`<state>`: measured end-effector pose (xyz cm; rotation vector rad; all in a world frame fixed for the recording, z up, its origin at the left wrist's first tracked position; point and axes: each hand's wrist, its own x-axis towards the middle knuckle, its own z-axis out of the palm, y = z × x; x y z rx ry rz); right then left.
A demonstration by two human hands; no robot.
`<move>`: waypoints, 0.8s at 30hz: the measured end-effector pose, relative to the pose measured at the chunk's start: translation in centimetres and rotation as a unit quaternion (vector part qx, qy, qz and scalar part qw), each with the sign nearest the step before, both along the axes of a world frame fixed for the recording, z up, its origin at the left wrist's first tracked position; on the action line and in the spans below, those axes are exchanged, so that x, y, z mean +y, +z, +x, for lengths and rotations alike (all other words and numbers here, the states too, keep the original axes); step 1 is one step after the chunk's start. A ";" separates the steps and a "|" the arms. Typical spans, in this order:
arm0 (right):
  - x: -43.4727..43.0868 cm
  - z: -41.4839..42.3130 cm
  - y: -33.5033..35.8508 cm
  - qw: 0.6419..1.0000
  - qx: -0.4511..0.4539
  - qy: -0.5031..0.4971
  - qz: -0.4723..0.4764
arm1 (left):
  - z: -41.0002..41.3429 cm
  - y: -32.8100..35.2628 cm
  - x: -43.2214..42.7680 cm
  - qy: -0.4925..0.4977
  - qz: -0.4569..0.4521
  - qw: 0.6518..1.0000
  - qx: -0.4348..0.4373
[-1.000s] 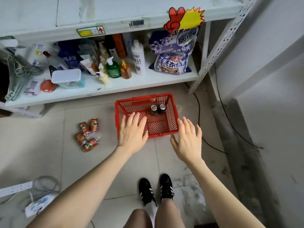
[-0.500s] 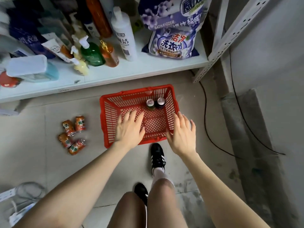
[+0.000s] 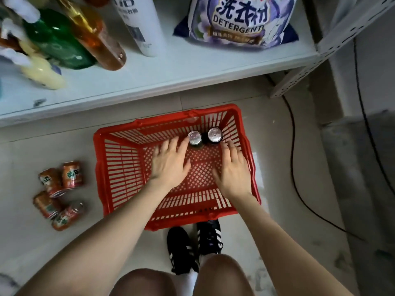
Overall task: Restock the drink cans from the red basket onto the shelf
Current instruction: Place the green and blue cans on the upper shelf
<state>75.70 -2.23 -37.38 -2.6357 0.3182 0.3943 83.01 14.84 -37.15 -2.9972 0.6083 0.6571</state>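
A red plastic basket (image 3: 119, 167) sits on the floor in front of the white shelf (image 3: 175, 75). Two upright drink cans (image 3: 195, 138) (image 3: 215, 135) with silver tops stand at its far right corner. Both my hands are inside the basket with fingers spread. My left hand (image 3: 168, 163) has its fingertips right beside the left can. My right hand (image 3: 234, 169) is just in front of the right can, near the basket's right wall. Neither hand holds anything.
Several orange cans (image 3: 59, 193) lie on the floor left of the basket. On the shelf stand a detergent bag (image 3: 235, 20), a white bottle (image 3: 141, 24) and green (image 3: 55, 41) and amber (image 3: 96, 39) bottles. A black cable (image 3: 292, 150) runs along the floor at right. My shoes (image 3: 194, 246) are just behind the basket.
I have bent down closer to the basket. Both hands moved forward from its near rim into the basket, toward the two cans.
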 end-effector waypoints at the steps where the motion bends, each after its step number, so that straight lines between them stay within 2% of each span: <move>1: 0.2 0.4 -1.5 1.000 0.003 -0.003 0.000 | 0.4 -1.4 -0.2 0.000 -0.004 1.000 0.004; 9: -0.1 3.6 -11.6 0.999 0.012 -0.040 -0.001 | 3.2 -11.8 -1.6 -0.003 -0.021 1.000 0.018; 13: -0.2 4.8 -15.1 0.998 0.005 -0.053 0.027 | 4.1 -15.3 -2.1 -0.011 -0.031 0.999 0.019; 20: -0.4 6.9 -18.4 0.996 -0.052 -0.063 0.024 | 4.9 -18.2 -2.8 -0.005 -0.069 0.997 0.028; 24: -0.7 8.2 -19.0 0.997 -0.037 -0.055 0.038 | 5.5 -18.2 -3.5 0.017 -0.103 0.993 0.053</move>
